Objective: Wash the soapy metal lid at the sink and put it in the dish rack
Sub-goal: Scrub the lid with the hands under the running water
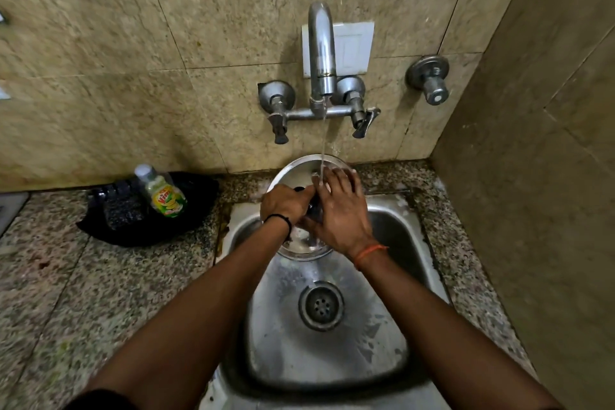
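One metal lid [299, 173], frame centre, over the sink [392, 226] under running tap [321, 53] water. Left hand [286, 205] grips its black knob; right hand [339, 206], fingers spread, rubs the surface. Rinsing apparently underway; racking remains, no dish rack visible.

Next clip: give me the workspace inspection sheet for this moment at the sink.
Surface: speckled granite counter around a wet steel sink.
Job's things: metal lid held under the running tap; dish rack not in view.
Clutter: dish soap bottle on a black tray, left of the sink.
Hands: left hand grips the lid's knob; right hand lies flat on the lid.
Cables: nothing seen.
Surroundings: tiled wall, extra valve.
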